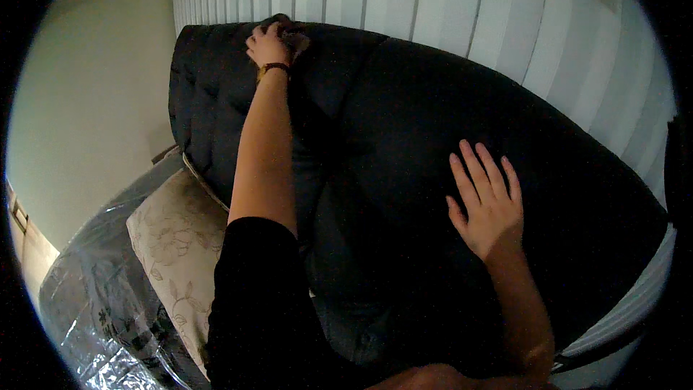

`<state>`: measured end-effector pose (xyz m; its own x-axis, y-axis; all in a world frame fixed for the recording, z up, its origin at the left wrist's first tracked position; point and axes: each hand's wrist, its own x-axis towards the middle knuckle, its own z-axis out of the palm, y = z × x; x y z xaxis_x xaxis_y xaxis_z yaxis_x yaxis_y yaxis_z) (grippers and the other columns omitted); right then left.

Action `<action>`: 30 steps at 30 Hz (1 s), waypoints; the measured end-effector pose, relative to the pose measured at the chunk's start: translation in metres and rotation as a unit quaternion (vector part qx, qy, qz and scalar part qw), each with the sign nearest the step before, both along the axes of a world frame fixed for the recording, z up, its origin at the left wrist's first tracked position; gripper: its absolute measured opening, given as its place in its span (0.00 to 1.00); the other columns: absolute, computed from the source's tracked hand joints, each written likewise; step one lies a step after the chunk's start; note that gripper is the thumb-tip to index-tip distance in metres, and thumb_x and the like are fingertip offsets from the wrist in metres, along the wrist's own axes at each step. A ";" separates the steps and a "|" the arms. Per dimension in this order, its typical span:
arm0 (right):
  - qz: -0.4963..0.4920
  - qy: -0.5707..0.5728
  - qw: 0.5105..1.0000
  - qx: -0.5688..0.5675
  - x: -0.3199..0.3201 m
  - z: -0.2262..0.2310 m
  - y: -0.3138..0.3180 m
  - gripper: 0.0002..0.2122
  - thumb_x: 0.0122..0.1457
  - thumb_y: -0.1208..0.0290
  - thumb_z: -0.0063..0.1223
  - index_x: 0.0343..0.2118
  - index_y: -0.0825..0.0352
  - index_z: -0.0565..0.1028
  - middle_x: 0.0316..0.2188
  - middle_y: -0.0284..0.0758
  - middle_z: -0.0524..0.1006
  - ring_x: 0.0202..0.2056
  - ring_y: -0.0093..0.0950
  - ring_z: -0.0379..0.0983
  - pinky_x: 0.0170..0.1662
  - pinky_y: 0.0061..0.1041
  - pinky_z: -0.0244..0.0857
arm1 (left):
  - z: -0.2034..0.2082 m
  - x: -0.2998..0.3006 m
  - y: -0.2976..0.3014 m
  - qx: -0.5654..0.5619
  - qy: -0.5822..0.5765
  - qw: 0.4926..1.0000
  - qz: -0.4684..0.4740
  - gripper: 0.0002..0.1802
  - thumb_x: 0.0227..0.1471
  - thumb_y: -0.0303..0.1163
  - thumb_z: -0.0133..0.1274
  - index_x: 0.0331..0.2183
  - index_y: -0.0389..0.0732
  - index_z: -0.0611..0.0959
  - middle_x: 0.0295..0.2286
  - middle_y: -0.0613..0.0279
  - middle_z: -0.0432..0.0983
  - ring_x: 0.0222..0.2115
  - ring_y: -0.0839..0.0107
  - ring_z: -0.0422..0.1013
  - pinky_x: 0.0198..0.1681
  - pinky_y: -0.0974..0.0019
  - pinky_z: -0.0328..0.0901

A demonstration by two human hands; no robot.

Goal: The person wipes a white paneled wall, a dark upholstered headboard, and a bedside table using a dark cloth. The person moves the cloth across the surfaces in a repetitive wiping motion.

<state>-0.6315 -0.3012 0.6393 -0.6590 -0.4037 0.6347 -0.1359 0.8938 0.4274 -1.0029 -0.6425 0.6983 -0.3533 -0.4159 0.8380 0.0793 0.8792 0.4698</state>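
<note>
Up by the top left corner of a big black padded panel [404, 112], the left hand [268, 47] is on a bunched dark cloth [297, 42]; can't tell if it's gripped or just pressed. Panel's plain dark fabric, kinda dimpled toward its left end, with a pale striped wall [440, 0] behind it. Right hand [492, 217] is open and flat on the right half. Off the lower left edge: beige floral cushion [177, 224], plus clear shiny plastic [115, 361] over something dark.
</note>
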 end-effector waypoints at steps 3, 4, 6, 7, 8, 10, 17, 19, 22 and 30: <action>0.010 0.010 1.000 0.000 -0.002 -0.003 -0.001 0.27 0.55 0.60 0.52 0.59 0.58 0.63 0.63 0.31 0.58 0.63 0.30 0.54 0.64 0.40 0.45 | -0.010 -0.003 -0.024 0.072 -0.068 0.992 0.072 0.20 0.51 0.39 0.52 0.48 0.62 0.78 0.53 0.60 0.63 0.53 0.52 0.58 0.53 0.50 0.57; 0.012 0.010 1.000 0.001 -0.002 -0.004 -0.001 0.27 0.55 0.60 0.53 0.59 0.58 0.63 0.63 0.31 0.58 0.63 0.30 0.54 0.64 0.40 0.45 | -0.017 -0.005 -0.035 0.088 -0.083 0.989 0.080 0.20 0.51 0.42 0.52 0.48 0.62 0.77 0.53 0.59 0.63 0.53 0.52 0.58 0.53 0.50 0.58; 0.014 0.011 1.000 0.001 0.002 -0.004 -0.002 0.28 0.55 0.59 0.53 0.59 0.58 0.63 0.63 0.31 0.58 0.63 0.30 0.54 0.64 0.40 0.45 | -0.033 0.003 -0.057 0.091 -0.119 0.983 0.111 0.21 0.52 0.47 0.51 0.49 0.63 0.76 0.53 0.58 0.63 0.52 0.52 0.60 0.51 0.50 0.59; 0.007 0.009 1.000 0.001 0.003 -0.004 -0.001 0.28 0.55 0.58 0.52 0.59 0.58 0.63 0.63 0.31 0.58 0.63 0.30 0.53 0.64 0.40 0.44 | -0.047 0.012 -0.058 0.076 -0.143 0.979 0.127 0.22 0.52 0.49 0.50 0.50 0.63 0.75 0.52 0.57 0.63 0.51 0.51 0.61 0.50 0.50 0.60; 0.018 0.008 1.000 -0.004 0.002 -0.004 -0.004 0.28 0.55 0.58 0.52 0.59 0.58 0.63 0.63 0.31 0.58 0.63 0.30 0.53 0.64 0.40 0.44 | -0.071 0.014 -0.090 0.056 -0.129 0.979 0.144 0.23 0.52 0.51 0.50 0.51 0.64 0.74 0.52 0.57 0.64 0.50 0.51 0.62 0.50 0.50 0.61; 0.018 0.006 1.000 -0.005 0.001 -0.005 -0.006 0.29 0.55 0.56 0.52 0.59 0.58 0.63 0.63 0.31 0.57 0.63 0.30 0.52 0.64 0.40 0.44 | -0.131 0.021 -0.129 0.075 -0.176 0.972 0.134 0.26 0.52 0.54 0.49 0.53 0.65 0.71 0.52 0.55 0.64 0.49 0.50 0.63 0.50 0.50 0.62; 0.012 0.022 1.000 0.010 -0.004 -0.011 0.000 0.31 0.55 0.53 0.51 0.60 0.59 0.61 0.64 0.31 0.55 0.64 0.29 0.50 0.65 0.40 0.41 | -0.325 0.058 -0.162 0.305 -0.391 0.863 0.098 0.37 0.52 0.60 0.48 0.60 0.62 0.60 0.57 0.51 0.55 0.55 0.50 0.58 0.54 0.52 0.61; 0.012 0.021 1.000 0.010 -0.007 -0.014 0.005 0.31 0.55 0.52 0.50 0.60 0.59 0.61 0.64 0.31 0.55 0.64 0.29 0.50 0.65 0.40 0.41 | -0.374 0.064 -0.149 0.330 -0.378 0.858 0.108 0.37 0.53 0.58 0.47 0.60 0.55 0.60 0.57 0.51 0.55 0.54 0.50 0.59 0.53 0.52 0.62; 0.039 0.027 0.999 0.001 -0.013 -0.014 0.010 0.31 0.56 0.51 0.49 0.61 0.59 0.60 0.64 0.31 0.55 0.64 0.29 0.50 0.65 0.39 0.40 | -0.434 0.071 -0.156 0.370 -0.342 0.841 0.195 0.31 0.55 0.56 0.45 0.54 0.48 0.69 0.51 0.51 0.64 0.48 0.50 0.65 0.49 0.52 0.65; 0.067 0.054 0.996 -0.005 -0.043 -0.026 0.030 0.32 0.57 0.50 0.47 0.62 0.59 0.58 0.65 0.31 0.52 0.65 0.30 0.47 0.66 0.38 0.39 | -0.367 0.053 -0.136 0.353 -0.276 0.892 0.059 0.31 0.55 0.57 0.41 0.40 0.39 0.82 0.37 0.47 0.78 0.39 0.52 0.75 0.42 0.48 0.69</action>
<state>-0.6741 -0.2714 0.6133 -0.5269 -0.4773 0.7032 -0.2085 0.8747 0.4375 -0.9503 -0.7789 0.3314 -0.5493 -0.8332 0.0638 -0.4094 0.3349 0.8487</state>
